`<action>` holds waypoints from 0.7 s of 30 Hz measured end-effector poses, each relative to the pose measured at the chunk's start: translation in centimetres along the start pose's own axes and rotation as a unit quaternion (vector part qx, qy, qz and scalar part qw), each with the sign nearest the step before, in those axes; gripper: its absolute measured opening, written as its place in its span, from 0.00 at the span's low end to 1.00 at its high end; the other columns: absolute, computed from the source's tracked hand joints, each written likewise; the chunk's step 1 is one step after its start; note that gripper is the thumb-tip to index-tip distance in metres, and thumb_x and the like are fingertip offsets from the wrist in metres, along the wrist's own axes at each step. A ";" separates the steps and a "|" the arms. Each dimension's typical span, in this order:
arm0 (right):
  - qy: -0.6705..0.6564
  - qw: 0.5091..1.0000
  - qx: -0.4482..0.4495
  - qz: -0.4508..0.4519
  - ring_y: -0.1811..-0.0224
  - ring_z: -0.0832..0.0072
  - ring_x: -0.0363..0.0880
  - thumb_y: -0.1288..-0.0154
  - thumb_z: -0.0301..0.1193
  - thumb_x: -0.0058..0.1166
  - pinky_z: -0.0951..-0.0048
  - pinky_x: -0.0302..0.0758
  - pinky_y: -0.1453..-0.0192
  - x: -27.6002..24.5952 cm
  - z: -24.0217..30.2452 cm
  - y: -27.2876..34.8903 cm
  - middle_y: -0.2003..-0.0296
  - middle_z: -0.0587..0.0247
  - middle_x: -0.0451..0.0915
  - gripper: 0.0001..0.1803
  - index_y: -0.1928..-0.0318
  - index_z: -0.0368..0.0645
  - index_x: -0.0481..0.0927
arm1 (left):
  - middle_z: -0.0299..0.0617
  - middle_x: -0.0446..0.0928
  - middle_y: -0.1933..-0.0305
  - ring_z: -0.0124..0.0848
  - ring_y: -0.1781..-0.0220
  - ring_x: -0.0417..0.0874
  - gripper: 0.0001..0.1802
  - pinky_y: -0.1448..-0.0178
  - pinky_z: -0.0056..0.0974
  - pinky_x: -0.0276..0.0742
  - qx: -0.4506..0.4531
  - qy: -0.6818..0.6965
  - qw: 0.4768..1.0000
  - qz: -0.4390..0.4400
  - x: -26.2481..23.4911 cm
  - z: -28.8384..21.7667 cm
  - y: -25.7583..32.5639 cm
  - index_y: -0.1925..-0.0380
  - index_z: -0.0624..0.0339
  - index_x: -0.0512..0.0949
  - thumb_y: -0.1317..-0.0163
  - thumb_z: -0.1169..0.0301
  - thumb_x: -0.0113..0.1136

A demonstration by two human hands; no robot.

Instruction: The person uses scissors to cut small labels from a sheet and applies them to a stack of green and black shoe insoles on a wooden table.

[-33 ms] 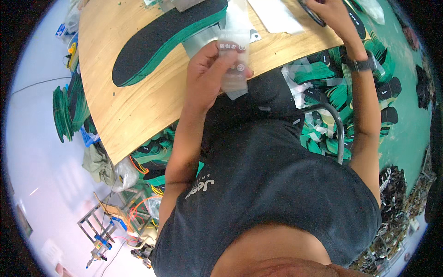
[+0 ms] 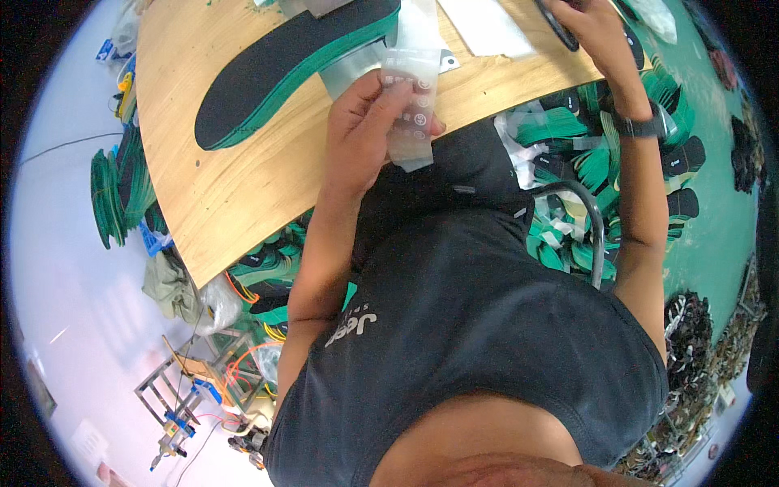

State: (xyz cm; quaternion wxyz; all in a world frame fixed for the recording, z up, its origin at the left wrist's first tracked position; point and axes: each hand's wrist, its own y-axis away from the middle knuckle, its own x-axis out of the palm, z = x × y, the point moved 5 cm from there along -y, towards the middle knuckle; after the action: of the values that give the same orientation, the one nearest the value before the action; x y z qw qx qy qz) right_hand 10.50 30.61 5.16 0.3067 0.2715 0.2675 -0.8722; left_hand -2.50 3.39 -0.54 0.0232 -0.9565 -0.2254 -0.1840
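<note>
The person sits at a wooden table (image 2: 243, 170). The left hand (image 2: 365, 122) holds a clear plastic bag (image 2: 410, 105) with small round marks on it. The fingers are curled around the bag near the table's edge, and its lower end hangs out over the person's lap.

The right hand (image 2: 588, 28) is up at the far right of the table. It is closed around a dark, thin thing (image 2: 556, 24). It is too small to tell what this thing is. A black watch (image 2: 641, 126) sits on that wrist.

A long black and green shoe insole (image 2: 284, 65) lies flat on the table, just beside the bag. Some white sheets (image 2: 487, 24) lie near the right hand.

The bag looks thin and slippery. It may slip out of the fingers and drop to the floor, where piles of green insoles (image 2: 584, 154) lie. The insole could also get pushed off the table if an arm bumps it.
</note>
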 end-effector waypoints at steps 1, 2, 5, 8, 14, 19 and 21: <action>-0.105 0.994 0.012 -0.013 0.68 0.74 0.78 0.42 0.30 0.57 0.73 0.74 0.64 0.0 0.0 0.6 0.70 0.60 0.79 0.20 0.50 0.34 0.75 | 0.46 0.81 0.67 0.33 0.67 0.85 0.13 0.63 0.36 0.82 0.003 0.017 1.000 -0.018 -0.1 0.2 0.2 0.56 0.67 0.75 0.31 0.68 0.51; -0.211 0.977 0.024 -0.029 0.68 0.73 0.78 0.41 0.30 0.57 0.73 0.75 0.63 -0.1 1.5 2.1 0.68 0.59 0.80 0.20 0.49 0.35 0.75 | 0.48 0.81 0.68 0.35 0.68 0.85 0.13 0.62 0.37 0.82 0.007 0.032 0.999 -0.032 -0.3 0.3 0.2 0.56 0.68 0.75 0.32 0.69 0.51; -0.440 0.892 0.066 0.075 0.68 0.78 0.77 0.42 0.29 0.61 0.78 0.74 0.62 2.1 3.2 8.4 0.64 0.62 0.79 0.27 0.41 0.41 0.71 | 0.50 0.80 0.69 0.36 0.70 0.83 0.12 0.62 0.38 0.81 0.019 0.026 0.997 -0.069 -0.4 0.0 0.5 0.57 0.69 0.75 0.33 0.70 0.50; -0.522 0.818 0.093 0.225 0.70 0.83 0.73 0.46 0.25 0.66 0.84 0.68 0.69 5.3 4.7 13.6 0.64 0.65 0.77 0.42 0.31 0.41 0.61 | 0.49 0.80 0.69 0.36 0.72 0.83 0.11 0.64 0.38 0.81 0.024 0.032 0.997 -0.069 -0.7 -0.2 0.4 0.58 0.69 0.75 0.34 0.71 0.51; -0.489 0.787 0.175 0.332 0.76 0.84 0.66 0.46 0.55 0.64 0.84 0.63 0.72 7.2 4.9 18.5 0.71 0.72 0.68 0.52 0.31 0.37 0.56 | 0.47 0.80 0.67 0.35 0.71 0.83 0.10 0.65 0.38 0.83 0.007 0.010 0.997 -0.073 -0.8 -0.7 1.4 0.59 0.68 0.74 0.35 0.72 0.51; -0.485 0.752 0.210 0.395 0.67 0.84 0.65 0.54 0.64 0.64 0.84 0.64 0.65 8.1 4.6 20.3 0.65 0.71 0.69 0.61 0.29 0.40 0.53 | 0.45 0.79 0.68 0.32 0.70 0.83 0.08 0.66 0.36 0.84 0.001 0.051 0.996 -0.069 -1.1 -0.3 1.8 0.61 0.66 0.74 0.37 0.74 0.51; -0.448 0.771 0.173 0.419 0.66 0.83 0.64 0.52 0.63 0.64 0.83 0.65 0.63 8.5 4.5 20.1 0.63 0.70 0.69 0.59 0.29 0.41 0.54 | 0.44 0.78 0.69 0.31 0.69 0.83 0.07 0.65 0.35 0.85 0.010 0.034 0.998 -0.044 -0.8 -0.4 1.5 0.63 0.66 0.74 0.38 0.74 0.51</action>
State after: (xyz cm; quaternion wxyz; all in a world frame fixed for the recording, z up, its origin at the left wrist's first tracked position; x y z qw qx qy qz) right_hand 17.12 10.97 -3.08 0.6744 -0.0166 -0.1958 -0.7117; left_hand -2.62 1.63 -0.40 0.0323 -0.9385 -0.2680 -0.2153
